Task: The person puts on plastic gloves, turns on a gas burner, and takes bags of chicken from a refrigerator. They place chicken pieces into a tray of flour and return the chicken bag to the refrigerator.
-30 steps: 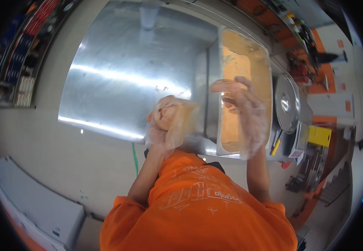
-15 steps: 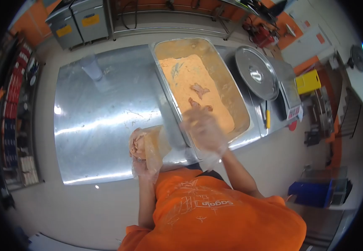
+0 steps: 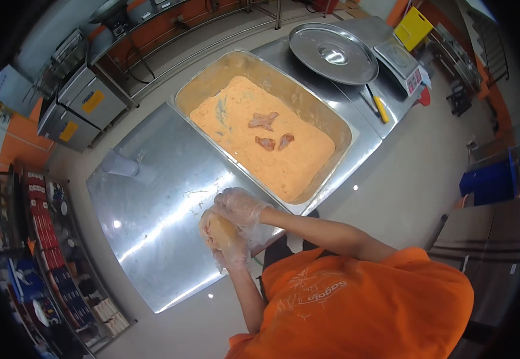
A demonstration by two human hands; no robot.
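My left hand, in a clear plastic glove, holds up a clear plastic bag of raw chicken above the near edge of the steel table. My right hand, gloved the same way, is at the top of the bag with its fingers bent; what is between them is hidden. Beyond both hands stands a deep metal pan holding orange breading flour. On the flour lie a larger piece of raw chicken and two smaller chicken pieces.
A clear plastic cup is at the left of the steel table. Right of the pan are a round metal lid, a yellow-handled tool and a scale. Shelves line the left side.
My right hand has moved from over the pan back to the bag in my left hand. Two smaller chicken pieces now show fully on the flour. The view has turned.
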